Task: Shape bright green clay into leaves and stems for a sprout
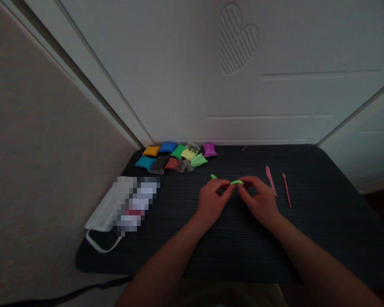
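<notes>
One green strip [237, 182] we pinch between left hand [213, 198] and right hand [260, 198], over a dark, finely ribbed table [243, 256] before a white, heart-embossed panel [166, 64].

No legible text or numbers.

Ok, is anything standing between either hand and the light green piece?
Nothing visible: the left hand and right hand both hold the light green piece at their fingertips. Another green bit shows just beyond the left hand, and the pink knife lies beside the right; neither intervenes.
</notes>
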Motion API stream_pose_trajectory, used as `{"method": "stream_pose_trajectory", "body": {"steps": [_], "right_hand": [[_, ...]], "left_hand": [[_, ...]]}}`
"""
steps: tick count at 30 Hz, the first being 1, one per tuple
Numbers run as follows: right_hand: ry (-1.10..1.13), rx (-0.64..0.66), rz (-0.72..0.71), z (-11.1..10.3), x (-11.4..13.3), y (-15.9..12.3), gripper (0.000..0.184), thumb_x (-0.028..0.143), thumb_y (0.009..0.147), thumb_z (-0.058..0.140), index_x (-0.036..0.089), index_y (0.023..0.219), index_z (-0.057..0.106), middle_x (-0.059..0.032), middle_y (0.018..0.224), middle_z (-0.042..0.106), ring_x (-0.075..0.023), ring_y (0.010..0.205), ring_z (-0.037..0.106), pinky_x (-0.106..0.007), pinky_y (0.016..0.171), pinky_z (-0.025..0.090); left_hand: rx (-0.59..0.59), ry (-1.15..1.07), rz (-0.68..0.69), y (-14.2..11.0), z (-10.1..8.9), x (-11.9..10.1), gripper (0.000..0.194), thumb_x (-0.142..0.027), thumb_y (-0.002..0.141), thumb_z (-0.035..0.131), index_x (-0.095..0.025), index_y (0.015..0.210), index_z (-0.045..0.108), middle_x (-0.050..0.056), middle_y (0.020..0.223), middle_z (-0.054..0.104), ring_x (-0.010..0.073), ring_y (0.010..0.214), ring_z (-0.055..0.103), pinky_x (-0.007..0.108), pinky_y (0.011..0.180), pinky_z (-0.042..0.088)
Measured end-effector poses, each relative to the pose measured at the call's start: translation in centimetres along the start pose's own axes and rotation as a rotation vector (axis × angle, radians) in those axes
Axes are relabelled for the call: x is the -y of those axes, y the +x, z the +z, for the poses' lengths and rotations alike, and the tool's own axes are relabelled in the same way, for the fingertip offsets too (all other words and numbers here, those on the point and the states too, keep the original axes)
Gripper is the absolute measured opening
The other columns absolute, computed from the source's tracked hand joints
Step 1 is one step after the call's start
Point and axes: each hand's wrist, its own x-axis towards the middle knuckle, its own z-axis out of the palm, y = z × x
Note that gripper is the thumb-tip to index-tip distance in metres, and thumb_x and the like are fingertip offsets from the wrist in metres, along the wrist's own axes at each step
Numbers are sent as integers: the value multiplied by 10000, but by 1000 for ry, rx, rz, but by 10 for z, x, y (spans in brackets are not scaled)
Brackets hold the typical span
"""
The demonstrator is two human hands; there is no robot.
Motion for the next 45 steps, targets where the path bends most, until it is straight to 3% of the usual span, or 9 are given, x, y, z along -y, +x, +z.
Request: {"method": "stream_pose_trajectory", "body": {"steps": [7,13,20,29,33,38,45], "right_hand": [[157,97,134,1,-3,0,223,303,772,536,214,976,525,-12,756,598,-150,685,582,-289,634,469],[185,182,54,-4,0,1,241,298,782,533,220,1010,535,-30,877,601,-151,771,576,-300,702,472],[61,203,-76,-5,-3,4,278,221,768,533,218,1046,533,-31,878,605,-153,760,579,-315,709,474],[36,191,-193,-5,-5,3,275,173,771,512,217,1042,530,-36,913,605,-153,810,572,-310,745,467],[51,149,-155,-6,-3,2,294,225,769,533,212,1061,511,-42,941,603,-159,816,572,-316,746,470],[43,99,-153,-6,-1,2,160,258,786,524,210,934,560,-30,844,611,-157,774,570,-310,714,465],[10,26,-170,-6,3,0,99,244,791,506,222,868,566,-25,784,606,-162,738,566,-320,678,461]], "left_hand": [[93,-121,-92,3,-2,2,158,-283,755,558,-175,848,627,17,797,639,129,687,551,247,636,427],[145,-377,-204,7,-3,5,195,-336,763,539,-169,807,630,6,743,623,128,669,553,238,625,426],[121,-378,-237,8,-2,7,190,-336,759,541,-168,793,623,2,736,612,126,670,544,232,623,413],[108,-300,-123,6,-3,2,151,-283,765,546,-182,871,580,4,807,592,118,702,533,223,625,416],[55,-176,-22,4,-5,0,135,-244,775,537,-197,885,599,3,816,611,113,682,527,230,624,411],[13,-78,109,0,-4,-1,115,-210,772,537,-191,862,605,14,818,614,128,745,543,250,677,422],[-1,-95,97,-3,-1,-6,110,-234,790,522,-197,854,603,14,808,614,129,741,545,256,682,427]]}}
